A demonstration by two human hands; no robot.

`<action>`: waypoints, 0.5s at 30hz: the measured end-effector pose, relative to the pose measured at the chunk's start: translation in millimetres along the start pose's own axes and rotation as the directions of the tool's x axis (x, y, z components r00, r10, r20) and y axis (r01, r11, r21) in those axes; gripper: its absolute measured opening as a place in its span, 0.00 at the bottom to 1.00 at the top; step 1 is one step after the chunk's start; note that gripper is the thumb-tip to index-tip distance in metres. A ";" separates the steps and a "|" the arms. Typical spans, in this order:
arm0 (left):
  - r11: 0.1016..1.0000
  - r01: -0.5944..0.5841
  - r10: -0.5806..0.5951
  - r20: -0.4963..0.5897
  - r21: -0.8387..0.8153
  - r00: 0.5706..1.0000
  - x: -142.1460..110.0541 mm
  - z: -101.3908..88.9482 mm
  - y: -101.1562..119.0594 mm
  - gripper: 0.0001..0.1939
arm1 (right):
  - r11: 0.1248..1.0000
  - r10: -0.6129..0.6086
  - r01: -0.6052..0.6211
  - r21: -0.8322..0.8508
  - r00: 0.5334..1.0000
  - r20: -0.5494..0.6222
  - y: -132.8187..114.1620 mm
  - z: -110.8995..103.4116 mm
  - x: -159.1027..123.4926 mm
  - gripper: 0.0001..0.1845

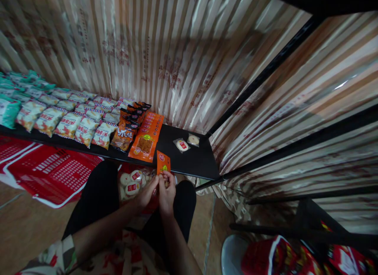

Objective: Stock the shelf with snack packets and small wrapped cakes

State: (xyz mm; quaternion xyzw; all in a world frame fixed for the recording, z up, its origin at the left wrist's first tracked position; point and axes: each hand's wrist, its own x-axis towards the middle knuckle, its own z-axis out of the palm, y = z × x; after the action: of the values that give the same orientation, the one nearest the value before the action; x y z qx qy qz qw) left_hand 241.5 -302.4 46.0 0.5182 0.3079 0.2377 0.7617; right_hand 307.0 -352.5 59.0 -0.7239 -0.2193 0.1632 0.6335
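Note:
An orange snack packet (163, 160) is held upright in front of my knees, just before the black shelf (189, 164). My right hand (167, 193) is closed on its lower end. My left hand (148, 193) meets it there, fingers pinched at the bottom edge, which is partly hidden. Behind it, a row of flat orange snack packets (145, 145) lies overlapping on the shelf. Two round wrapped pastries, one with a red label (181, 145) and one plain (193, 140), lie to the right. Below my hands, a container holds several more wrapped pastries (132, 187).
Orange-brown puffed snack bags (122, 138), white bags (67, 125) and teal bags (8, 111) fill the shelf's left. Red baskets (59, 172) stand below. Black posts (265, 76) and a striped curtain (177, 50) enclose the right and back. Red packages (274, 257) lie at lower right.

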 end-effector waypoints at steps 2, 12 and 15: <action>0.999 -0.007 0.007 0.010 0.043 1.000 -1.4 -2.8 5.0 0.25 | 0.999 -0.033 0.033 -0.027 0.999 0.002 5.1 2.9 -2.1 0.16; 0.976 0.172 -0.185 -0.100 -0.132 0.978 8.3 -22.0 18.6 0.23 | 0.996 0.016 -0.019 0.092 0.999 0.029 17.9 2.1 1.3 0.14; 0.972 0.176 -0.196 -0.125 -0.156 0.973 7.3 -27.3 24.3 0.22 | 0.988 0.079 -0.066 0.137 0.993 -0.086 26.5 0.5 6.7 0.19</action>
State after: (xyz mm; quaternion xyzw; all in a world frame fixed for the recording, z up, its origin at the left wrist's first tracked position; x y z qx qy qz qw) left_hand 226.0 -271.4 59.6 0.4128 0.3897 0.2222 0.7927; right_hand 315.3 -351.3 33.0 -0.6938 -0.1524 0.1674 0.6837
